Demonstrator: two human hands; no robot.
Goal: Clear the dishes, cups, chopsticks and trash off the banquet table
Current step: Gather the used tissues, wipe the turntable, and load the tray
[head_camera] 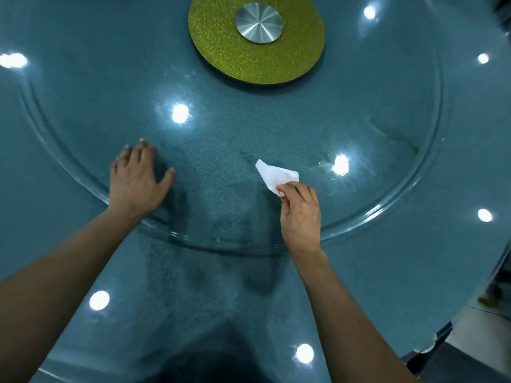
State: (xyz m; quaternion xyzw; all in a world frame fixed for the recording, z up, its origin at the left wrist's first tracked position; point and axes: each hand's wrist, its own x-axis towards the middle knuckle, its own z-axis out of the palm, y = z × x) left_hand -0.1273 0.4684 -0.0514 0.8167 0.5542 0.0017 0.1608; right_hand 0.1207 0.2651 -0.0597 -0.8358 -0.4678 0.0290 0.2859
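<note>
Right hand (pixel 300 214) pinches white tissue (pixel 276 176); left hand (pixel 137 181) lies flat on glass turntable (pixel 387 172).

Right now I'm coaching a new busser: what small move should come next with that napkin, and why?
Probably lift the white napkin off the glass turntable and carry it away as trash. The right hand already pinches it at one corner, with something small and yellowish caught in that grip, while the left hand rests flat on the glass, steadying it.
</note>
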